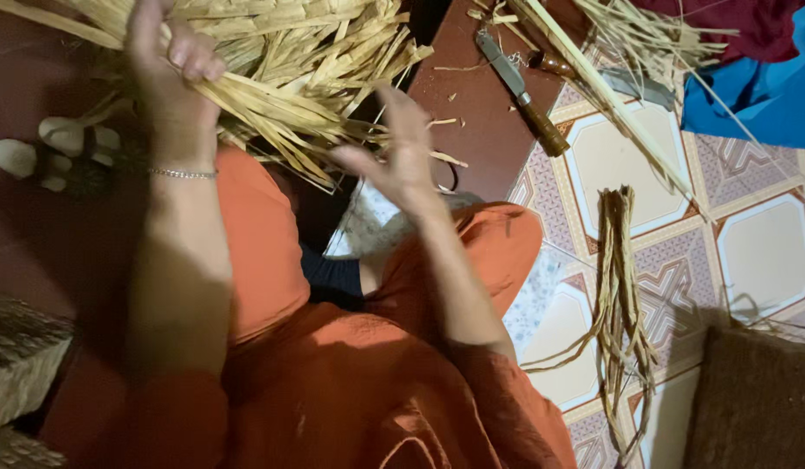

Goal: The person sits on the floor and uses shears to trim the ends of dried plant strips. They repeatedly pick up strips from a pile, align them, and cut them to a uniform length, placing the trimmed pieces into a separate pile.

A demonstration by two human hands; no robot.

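Observation:
A woven piece of pale straw strips (290, 52) with loose ends fanning out lies across my lap at the top of the head view. My left hand (164, 65) grips a bunch of these strips near the upper left, a thin bracelet on the wrist. My right hand (401, 152) is raised beside the loose strip ends, fingers apart, touching or nearly touching them. My orange clothing (333, 365) fills the lower middle.
A knife with a wooden handle (524, 91) lies on the dark red mat. A twisted bundle of straw (618, 287) rests on the patterned tile floor. Long straw stalks (611, 95) and blue cloth (758, 95) are at upper right; a brown mat (754, 399) lower right.

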